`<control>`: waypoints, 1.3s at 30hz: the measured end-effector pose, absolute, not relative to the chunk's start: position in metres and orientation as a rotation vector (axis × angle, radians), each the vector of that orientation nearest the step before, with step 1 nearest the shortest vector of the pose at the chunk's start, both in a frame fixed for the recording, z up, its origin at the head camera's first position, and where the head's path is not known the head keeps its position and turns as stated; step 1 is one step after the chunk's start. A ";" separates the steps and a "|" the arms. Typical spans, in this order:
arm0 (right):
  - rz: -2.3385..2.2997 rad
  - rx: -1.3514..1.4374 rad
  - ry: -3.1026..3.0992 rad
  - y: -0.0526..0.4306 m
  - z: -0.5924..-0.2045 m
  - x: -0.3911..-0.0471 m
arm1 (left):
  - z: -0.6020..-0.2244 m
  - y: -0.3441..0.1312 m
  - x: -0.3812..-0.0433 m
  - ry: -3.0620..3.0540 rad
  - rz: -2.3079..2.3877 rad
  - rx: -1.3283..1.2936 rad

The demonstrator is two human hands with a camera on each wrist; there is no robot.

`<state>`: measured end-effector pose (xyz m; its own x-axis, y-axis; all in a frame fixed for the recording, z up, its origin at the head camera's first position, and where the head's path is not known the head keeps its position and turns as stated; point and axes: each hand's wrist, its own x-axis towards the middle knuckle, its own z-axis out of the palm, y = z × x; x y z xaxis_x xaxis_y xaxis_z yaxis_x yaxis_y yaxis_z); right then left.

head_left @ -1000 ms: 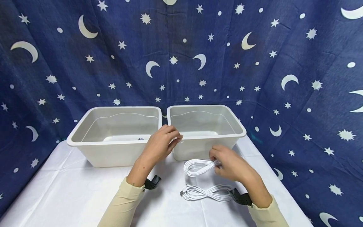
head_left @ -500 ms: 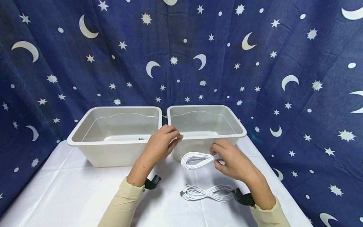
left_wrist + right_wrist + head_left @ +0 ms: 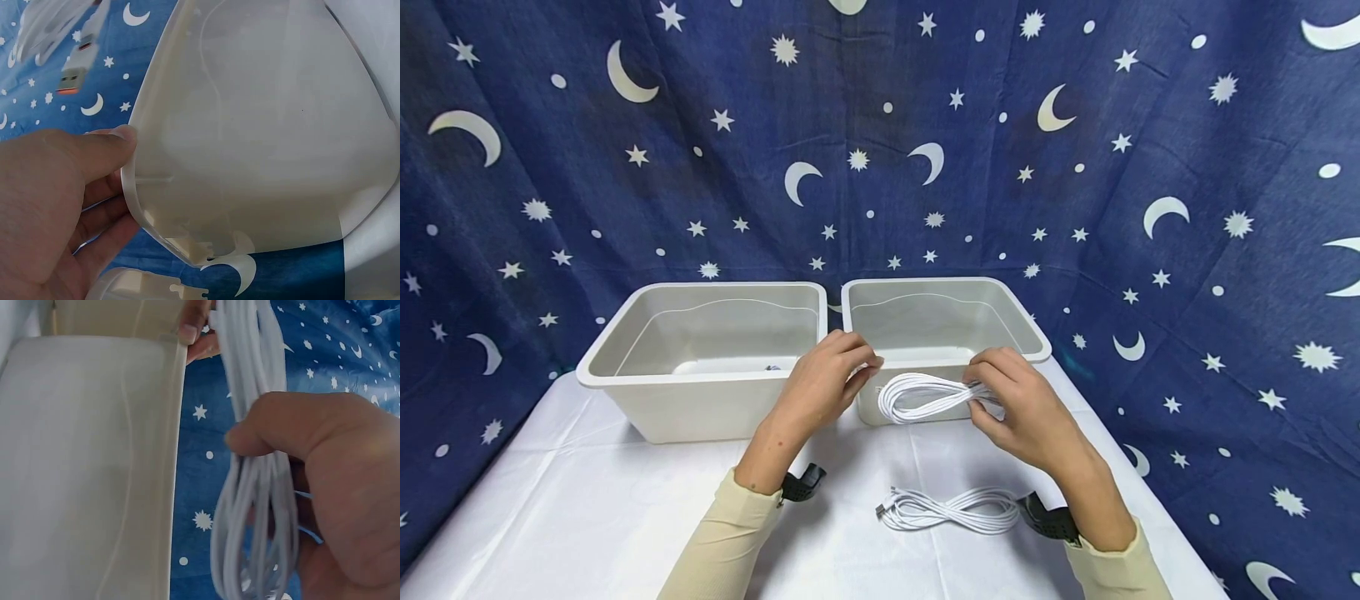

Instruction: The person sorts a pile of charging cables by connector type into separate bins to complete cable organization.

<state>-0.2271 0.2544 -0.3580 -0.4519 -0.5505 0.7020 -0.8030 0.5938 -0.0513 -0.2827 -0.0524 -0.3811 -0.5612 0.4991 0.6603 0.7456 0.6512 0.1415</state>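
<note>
My right hand (image 3: 1026,408) grips a coiled white USB cable (image 3: 917,397) in front of the right-hand bin (image 3: 917,321), a pale grey plastic tub. In the right wrist view the thumb presses across the middle of the cable bundle (image 3: 240,500). Pinched between my left thumb and fingers is that bin's rim, at its near left corner; the left hand (image 3: 826,377) shows this closely in the left wrist view, where the cable's USB plug (image 3: 72,80) dangles at upper left. Another coiled white cable (image 3: 951,510) lies on the table below my right hand.
A matching bin (image 3: 700,408) stands to the left, with a small dark item (image 3: 772,367) on its floor, too small to identify. White cloth covers the table (image 3: 587,508). A blue curtain (image 3: 880,125) with moons and stars hangs behind the bins.
My right hand has lifted the coiled cable from low over the table up to the front wall of the right bin. My left hand and the other cable have stayed put.
</note>
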 end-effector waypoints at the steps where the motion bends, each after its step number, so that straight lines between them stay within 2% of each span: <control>1: 0.506 1.064 -2.158 0.254 -0.358 -0.228 | -0.381 -0.052 -0.283 -2.285 -0.552 -0.963; 39: 0.540 0.739 -1.800 0.244 -0.396 -0.289 | -0.381 -0.053 -0.284 -2.287 -0.561 -0.967</control>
<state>-0.2886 0.2438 -0.3956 -0.2420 -0.2270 0.9433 -0.7088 0.7053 -0.0122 -0.2836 -0.0528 -0.3813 -0.5639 0.5001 0.6572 0.7473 0.6477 0.1484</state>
